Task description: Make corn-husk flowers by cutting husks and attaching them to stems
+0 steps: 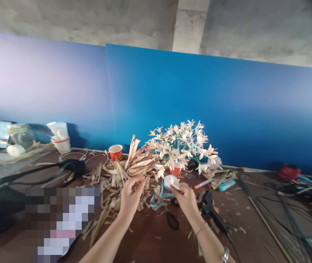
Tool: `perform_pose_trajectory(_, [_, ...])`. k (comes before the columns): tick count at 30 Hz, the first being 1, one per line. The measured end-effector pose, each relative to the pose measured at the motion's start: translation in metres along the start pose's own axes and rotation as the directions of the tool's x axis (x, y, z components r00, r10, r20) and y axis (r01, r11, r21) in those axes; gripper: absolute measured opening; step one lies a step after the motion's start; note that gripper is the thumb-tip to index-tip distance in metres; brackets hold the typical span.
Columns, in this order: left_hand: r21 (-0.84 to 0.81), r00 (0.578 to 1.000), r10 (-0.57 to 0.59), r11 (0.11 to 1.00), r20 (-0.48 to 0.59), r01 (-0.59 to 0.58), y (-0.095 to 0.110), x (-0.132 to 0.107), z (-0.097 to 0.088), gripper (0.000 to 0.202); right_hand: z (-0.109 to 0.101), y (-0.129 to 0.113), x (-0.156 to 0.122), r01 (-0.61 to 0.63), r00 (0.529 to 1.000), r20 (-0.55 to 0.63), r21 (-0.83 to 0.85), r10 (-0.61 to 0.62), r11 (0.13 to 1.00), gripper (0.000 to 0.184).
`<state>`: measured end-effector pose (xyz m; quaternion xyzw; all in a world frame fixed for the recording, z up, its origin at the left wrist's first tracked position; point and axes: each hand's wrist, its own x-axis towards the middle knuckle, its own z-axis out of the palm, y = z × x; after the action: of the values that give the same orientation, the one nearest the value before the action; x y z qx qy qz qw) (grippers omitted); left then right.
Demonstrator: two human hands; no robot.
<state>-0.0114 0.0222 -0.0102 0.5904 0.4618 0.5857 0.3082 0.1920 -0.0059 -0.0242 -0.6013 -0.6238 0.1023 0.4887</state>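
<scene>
Between the fingertips of my right hand (185, 197) is a small pale flower (175, 182), petals pointing up and left. My left hand (131, 193) is closed in a pinch to the left of it; whatever its fingertips hold, if anything, is too small to make out. Just behind my right hand sits a white round roll (169, 181) beside a light blue ribbon (156, 202). A large bunch of similar flowers (182, 140) rises from a red paper cup (175, 170). Dry husks (141, 164) are heaped behind my left hand.
A black glue gun (213, 212) lies right of my right hand, its cord trailing forward. Dark scissors (172, 221) lie between my forearms. Another red cup (115, 152), a turquoise item (227, 185) and a marker (203, 183) stand or lie farther back. Cables (279, 204) spread at right.
</scene>
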Motion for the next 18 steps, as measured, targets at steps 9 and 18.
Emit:
perform_pose_trajectory(9, [-0.107, 0.98, -0.135, 0.987, -0.144, 0.121, 0.001, 0.004, -0.005, 0.03, 0.007, 0.0, 0.014, 0.117, 0.993, 0.032, -0.104, -0.114, 0.988, 0.018])
perform_pose_trajectory(18, [-0.166, 0.963, -0.122, 0.983, -0.24, 0.083, 0.004, 0.001, -0.005, 0.035, 0.016, -0.03, -0.02, 0.281, 0.947, 0.213, -0.184, -0.241, 0.942, 0.026])
